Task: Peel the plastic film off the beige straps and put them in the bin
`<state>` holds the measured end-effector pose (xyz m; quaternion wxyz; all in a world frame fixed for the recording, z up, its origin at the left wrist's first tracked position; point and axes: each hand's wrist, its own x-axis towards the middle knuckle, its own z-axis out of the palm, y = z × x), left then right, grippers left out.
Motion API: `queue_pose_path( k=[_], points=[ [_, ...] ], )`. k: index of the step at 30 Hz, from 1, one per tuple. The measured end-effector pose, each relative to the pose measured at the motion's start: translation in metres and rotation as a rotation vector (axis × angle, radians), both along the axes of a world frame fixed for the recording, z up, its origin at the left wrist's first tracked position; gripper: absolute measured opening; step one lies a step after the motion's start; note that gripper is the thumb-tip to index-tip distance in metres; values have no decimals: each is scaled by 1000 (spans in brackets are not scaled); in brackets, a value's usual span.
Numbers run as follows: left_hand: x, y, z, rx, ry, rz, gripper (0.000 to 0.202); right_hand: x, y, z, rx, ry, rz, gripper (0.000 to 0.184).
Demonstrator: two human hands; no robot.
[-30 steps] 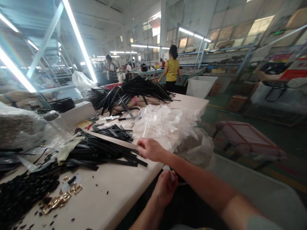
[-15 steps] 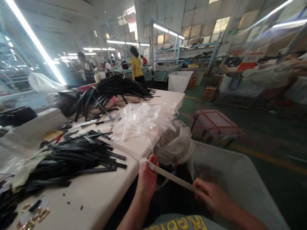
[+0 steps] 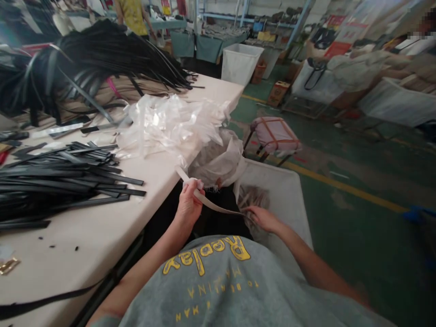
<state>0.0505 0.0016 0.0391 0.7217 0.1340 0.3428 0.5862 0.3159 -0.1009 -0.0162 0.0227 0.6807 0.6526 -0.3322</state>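
Spanning the space between the 2 hands, a pale strip (image 3: pixel 218 208) is held just off the long near edge of the worktop (image 3: pixel 105 245). Near its end closest to that edge, the strip is clasped by the left hand (image 3: pixel 190 203), together with a small white wad (image 3: pixel 196 183); the grip is closed, with thumb and fingers pressed together. The other end is pinched by the right hand (image 3: pixel 265 220), its grip also closed, beside the brownish scraps (image 3: pixel 254 197) gathered in a white bin (image 3: pixel 293 195). Between the hands the strip is bowed slightly downward. On the worktop, a crumpled heap of clear plastic (image 3: pixel 170 121) is spread along the near edge, toward the far right corner; close below it, a translucent bag (image 3: pixel 221 159) is seen just off the edge. Short black strips (image 3: pixel 81 177) are piled farther left, some ends pointed toward the near edge. Behind the plastic, a large bundle of long black strips (image 3: pixel 112 54) is laid. A gold buckle (image 3: pixel 9 266) and 3 black bits (image 3: pixel 76 248) are scattered in front of the pile, and a dark strap (image 3: pixel 57 299) is draped to the near edge. Beyond the bin, a padded stool (image 3: pixel 275 131) is placed.
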Motion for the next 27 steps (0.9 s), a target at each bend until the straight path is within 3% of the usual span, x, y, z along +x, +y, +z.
queue_pose_path(
  k=[2,4,5,8,11,13,18,22,27],
  points=[
    [15,-8,-5,-25,18,-53,23,-35,21,12,84,172,3,42],
    [26,-14,-6,-41,46,-103,20,-73,43,24,201,610,-46,46],
    [29,-16,-6,-47,63,-132,19,-89,52,29,215,711,-47,47],
    [29,-14,-5,-39,93,-205,17,-116,71,40,155,788,-136,47],
    [17,-3,-8,-86,75,-109,14,-103,68,48,41,730,-153,44],
    [7,5,-13,-212,54,-38,14,-80,54,56,21,665,-151,41],
    [-2,12,-22,-469,-28,-86,16,-32,6,92,100,557,-267,39],
    [2,9,-21,-483,-91,-109,20,-31,-13,110,179,506,-263,33],
    [2,7,-18,-493,-104,-113,21,-44,-6,100,205,467,-201,31]
  ],
)
